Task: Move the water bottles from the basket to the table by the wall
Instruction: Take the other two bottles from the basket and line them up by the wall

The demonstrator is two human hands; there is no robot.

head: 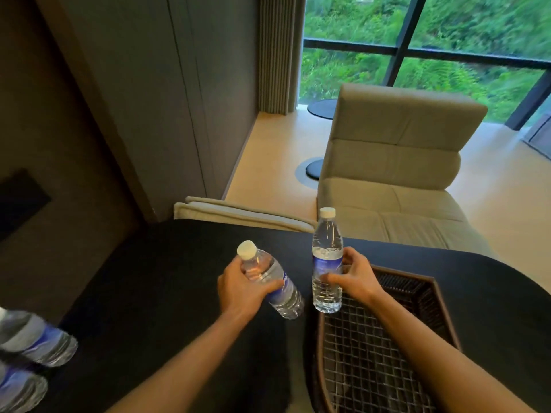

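My left hand [238,289] grips a clear water bottle [278,289] with a white cap and blue label, tilted with its cap up and to the left, above the black table [155,281]. My right hand [353,277] holds a second water bottle [327,260] upright by its middle, just over the near left corner of the dark woven basket [384,347]. The basket stands on the table at the right and shows only its grid bottom. Two more bottles [35,344] lie blurred at the far left edge of the table, next to the dark wall.
A beige lounge chair [393,162] stands beyond the table. Folded beige towels [238,213] lie at the table's far edge. A dark wall panel [59,144] runs along the left. Large windows with a curtain are at the back.
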